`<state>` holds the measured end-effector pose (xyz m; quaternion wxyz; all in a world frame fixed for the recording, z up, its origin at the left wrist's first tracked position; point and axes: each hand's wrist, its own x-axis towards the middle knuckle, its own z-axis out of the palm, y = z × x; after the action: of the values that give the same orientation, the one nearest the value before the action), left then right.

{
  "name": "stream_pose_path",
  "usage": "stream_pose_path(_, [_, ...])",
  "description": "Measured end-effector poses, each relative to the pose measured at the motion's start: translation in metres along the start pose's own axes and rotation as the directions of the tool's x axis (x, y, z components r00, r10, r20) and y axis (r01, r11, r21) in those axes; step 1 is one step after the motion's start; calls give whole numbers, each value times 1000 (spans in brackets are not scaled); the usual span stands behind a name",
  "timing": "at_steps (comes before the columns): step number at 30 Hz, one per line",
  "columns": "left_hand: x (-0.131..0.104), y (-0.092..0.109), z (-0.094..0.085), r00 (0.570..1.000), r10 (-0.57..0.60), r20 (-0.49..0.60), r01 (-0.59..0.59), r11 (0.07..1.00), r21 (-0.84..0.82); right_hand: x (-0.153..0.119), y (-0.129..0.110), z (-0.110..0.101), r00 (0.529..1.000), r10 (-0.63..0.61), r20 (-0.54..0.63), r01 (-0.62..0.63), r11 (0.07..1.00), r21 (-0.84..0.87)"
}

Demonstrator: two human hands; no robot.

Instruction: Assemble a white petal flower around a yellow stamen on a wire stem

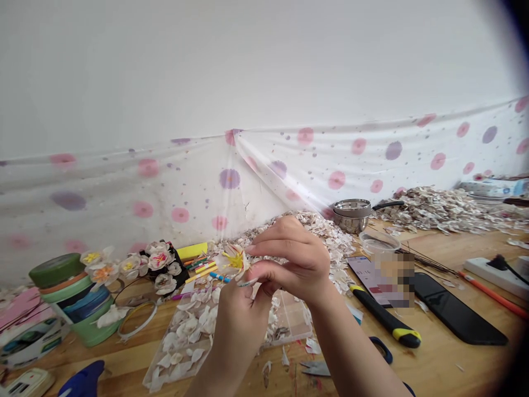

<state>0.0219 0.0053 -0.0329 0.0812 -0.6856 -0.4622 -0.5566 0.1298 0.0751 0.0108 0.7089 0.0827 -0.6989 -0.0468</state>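
Observation:
Both hands meet in the middle, raised above a clear tray [157, 370] of pale petals. Between their fingertips is a small cream flower [236, 263] with a yellow centre. My left hand [243, 309] pinches the flower's base from below, its fingers closed and partly hidden behind the other hand. My right hand [289, 259] comes from the right, thumb and index finger pressed on the flower's right edge, its other fingers curved above. Finished-looking flowers [159, 259] with pink and yellow centres stand to the left of the hands.
Rolls of green and blue tape [82, 292] are stacked at left. Petal heaps [438, 209] lie behind and at right, with metal bowls [352, 215]. Right of my hands are a lit phone [372, 278], a yellow-black handled tool [386, 317], a dark phone [458, 309], scissors [316, 368] and a power strip [496, 275].

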Motion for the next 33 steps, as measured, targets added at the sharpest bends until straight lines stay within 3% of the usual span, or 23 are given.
stream_pose_path(20, [0, -6, -2, 996, -93, -2, 93, 995, 31, -2, 2, -4, 1000, 23, -20, -22, 999, 34])
stream_pose_path(28, [-3, -12, 0, 989, -144, 41, 148, 984, -96, -2, 2, -5, 999, 31, -17, -31, 998, 51])
stream_pose_path(33, [2, -21, -1, 988, -150, -19, 142, 961, -236, -3, 3, -12, 992, 124, 11, -124, 992, 36])
